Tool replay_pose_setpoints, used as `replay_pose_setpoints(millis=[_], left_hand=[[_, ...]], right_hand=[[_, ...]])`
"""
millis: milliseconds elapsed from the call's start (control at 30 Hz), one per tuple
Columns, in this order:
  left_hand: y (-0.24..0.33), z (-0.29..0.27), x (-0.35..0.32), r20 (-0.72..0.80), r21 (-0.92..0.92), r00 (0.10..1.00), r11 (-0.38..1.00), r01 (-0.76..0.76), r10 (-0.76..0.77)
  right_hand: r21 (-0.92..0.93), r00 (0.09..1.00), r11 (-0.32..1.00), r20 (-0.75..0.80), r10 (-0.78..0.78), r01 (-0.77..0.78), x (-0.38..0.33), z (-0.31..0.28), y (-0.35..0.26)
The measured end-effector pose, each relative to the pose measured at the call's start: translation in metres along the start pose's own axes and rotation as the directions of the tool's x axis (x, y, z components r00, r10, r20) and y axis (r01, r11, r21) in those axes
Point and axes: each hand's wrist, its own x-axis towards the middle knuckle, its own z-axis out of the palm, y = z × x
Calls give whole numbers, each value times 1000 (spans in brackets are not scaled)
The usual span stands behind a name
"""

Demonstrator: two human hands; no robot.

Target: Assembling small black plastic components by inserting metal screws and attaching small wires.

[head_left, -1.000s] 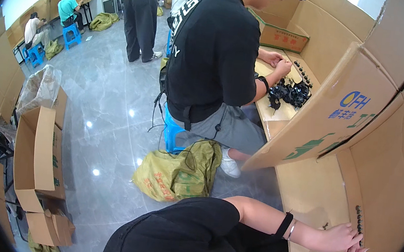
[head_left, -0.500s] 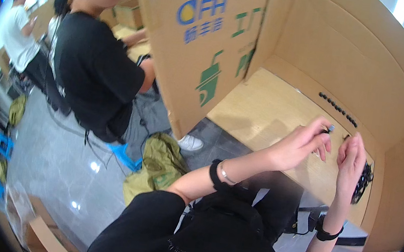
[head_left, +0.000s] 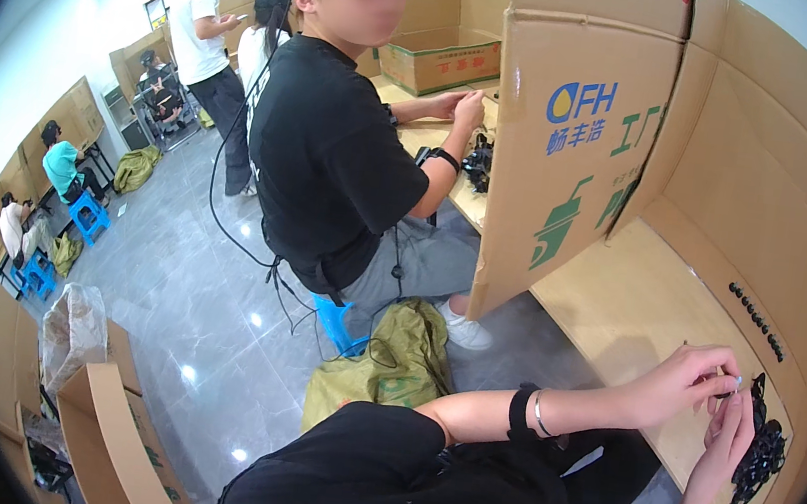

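Brown cardboard walls (head_left: 777, 167) bend round the back and right of the pale wooden desk (head_left: 611, 288), with a printed cardboard divider (head_left: 588, 58) at its left end. On the right end lies a tangled heap of black parts (head_left: 759, 462), just beside the right hand (head_left: 730, 433), while a row of black pieces (head_left: 756, 321) runs near the back wall. The left hand (head_left: 689, 388) is pinched narrow on a small piece (head_left: 729, 391) with a pale bluish end; the right hand's fingertips sit close together at or just beside it, and whether they grip cannot be told. So slight a piece probably wants a light, firm pinch, one hand steady while the other does the fine work, and wrists kept over the wood so a slip is caught. For room, the widest stretch of wood lies leftward, toward the divider; the back wall limits reach past the row, the desk's front edge passes under the forearms, and the heap crowds the right hand.
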Motion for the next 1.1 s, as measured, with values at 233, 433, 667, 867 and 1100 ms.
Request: replay_pose_setpoints(millis=[233, 433, 667, 867, 1100], left_hand=[[-1, -4, -8, 21, -13, 1000, 1000, 4, -4], [-14, 4, -9, 60, 159, 994, 983, -95, 87], [-32, 17, -4, 90, 289, 985, 943, -165, 145], [-42, 15, -15, 51, 310, 994, 944, -112, 101], [-47, -6, -24, -50, 243, 995, 967, -73, 88]], right_hand=[[-26, 996, 997, -36, 77, -78, -6, 3, -4], [-89, 996, 996, -86, -19, 12, -13, 1, 5], [-254, 985, 965, -139, -103, 65, -13, -12, 7], [-177, 997, 984, -67, -35, 22, -14, -13, 26], [-35, 997, 998, -59, 47, -49, -14, 16, 35]])
